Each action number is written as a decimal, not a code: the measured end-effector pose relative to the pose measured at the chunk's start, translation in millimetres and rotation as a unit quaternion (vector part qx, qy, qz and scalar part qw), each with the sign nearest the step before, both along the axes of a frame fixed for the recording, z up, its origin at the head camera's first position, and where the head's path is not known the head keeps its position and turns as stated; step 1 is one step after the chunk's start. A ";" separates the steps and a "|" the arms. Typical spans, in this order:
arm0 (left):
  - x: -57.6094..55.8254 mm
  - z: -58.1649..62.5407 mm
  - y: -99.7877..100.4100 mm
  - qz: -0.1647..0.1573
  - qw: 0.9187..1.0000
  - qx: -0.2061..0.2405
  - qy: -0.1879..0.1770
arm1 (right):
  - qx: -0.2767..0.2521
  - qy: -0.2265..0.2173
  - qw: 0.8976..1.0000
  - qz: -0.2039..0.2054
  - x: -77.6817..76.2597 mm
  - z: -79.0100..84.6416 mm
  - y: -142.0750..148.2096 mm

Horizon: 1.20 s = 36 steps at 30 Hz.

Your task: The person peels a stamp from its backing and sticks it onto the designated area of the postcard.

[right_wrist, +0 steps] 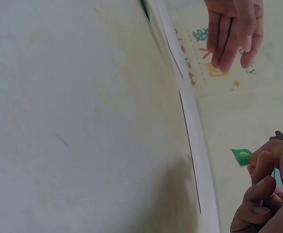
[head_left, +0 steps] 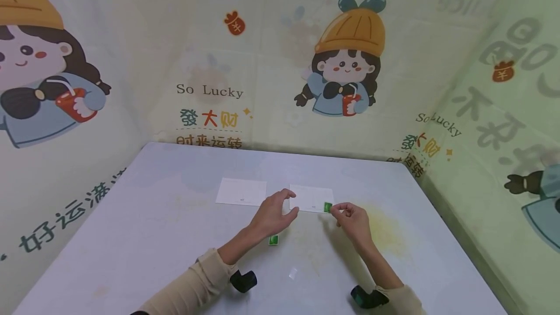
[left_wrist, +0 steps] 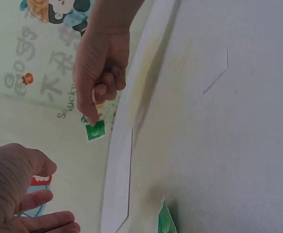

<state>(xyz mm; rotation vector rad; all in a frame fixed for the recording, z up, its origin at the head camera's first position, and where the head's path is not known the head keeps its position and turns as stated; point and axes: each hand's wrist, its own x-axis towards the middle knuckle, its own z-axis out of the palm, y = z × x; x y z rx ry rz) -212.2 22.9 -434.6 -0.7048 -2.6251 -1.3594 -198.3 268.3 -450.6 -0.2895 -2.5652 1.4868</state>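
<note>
Between thumb and index finger, my right hand [head_left: 353, 222] pinches a small green stamp [head_left: 328, 206]. The stamp appears raised over the lower right corner of a white card [head_left: 308, 196]; in the right wrist view this green stamp [right_wrist: 241, 156] sticks out past the fingertips. My left hand [head_left: 269, 214] hovers near that card's left edge with fingers loosely spread, holding nothing. A second white card [head_left: 240, 191] lies to its left. Below the left hand, another green stamp [head_left: 273, 240] is on the table, partly covered by the wrist in the head view.
A small clear, shiny piece [head_left: 293, 273] lies on the white table [head_left: 175, 252] between the forearms. Black wrist devices [head_left: 243, 281] are strapped at both sleeves. A printed cloth [head_left: 271, 72] hangs behind and beside the table.
</note>
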 end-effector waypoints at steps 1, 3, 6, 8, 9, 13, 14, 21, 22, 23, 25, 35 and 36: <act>-1.2 -0.9 0.2 0.000 1.000 -0.005 0.001 | 0.000 -0.003 1.000 -0.001 -2.0 -0.7 1.3; -3.8 -3.3 0.3 -0.002 1.000 -0.017 0.004 | 0.003 -0.008 1.000 -0.004 -6.2 -2.2 3.9; -7.6 -6.8 0.2 -0.004 0.999 -0.036 0.006 | 0.007 -0.015 1.000 -0.011 -12.3 -4.3 7.2; -10.9 -9.3 0.3 -0.007 0.999 -0.046 0.007 | 0.010 -0.017 1.000 -0.017 -16.2 -5.4 9.1; -12.3 -10.3 0.3 -0.009 0.999 -0.049 0.007 | 0.011 -0.018 1.000 -0.019 -18.0 -5.7 9.9; -19.0 -14.7 1.1 -0.006 0.998 -0.066 0.002 | 0.010 -0.024 0.999 -0.025 -25.1 -6.0 12.5; -20.4 -16.0 1.5 -0.003 0.997 -0.073 0.002 | 0.009 -0.025 0.999 -0.025 -27.0 -6.0 13.1; -28.4 -23.8 6.2 0.023 0.992 -0.126 0.017 | 0.003 -0.045 0.998 -0.031 -38.7 -6.8 17.8; -29.4 -24.8 7.0 0.025 0.991 -0.130 0.016 | 0.001 -0.048 0.998 -0.033 -40.2 -7.0 18.4; -30.2 -25.8 7.7 0.026 0.991 -0.132 0.013 | 0.002 -0.050 0.998 -0.034 -42.0 -7.8 19.3; -32.0 -27.7 8.7 0.029 0.991 -0.133 0.005 | 0.002 -0.052 0.998 -0.034 -44.8 -9.1 21.1; -40.4 -35.3 13.8 0.035 0.987 -0.153 -0.033 | 0.021 -0.073 0.997 -0.031 -61.3 -12.3 31.8; -41.1 -36.5 14.3 0.034 0.987 -0.154 -0.038 | 0.022 -0.074 0.997 -0.031 -62.9 -12.5 32.5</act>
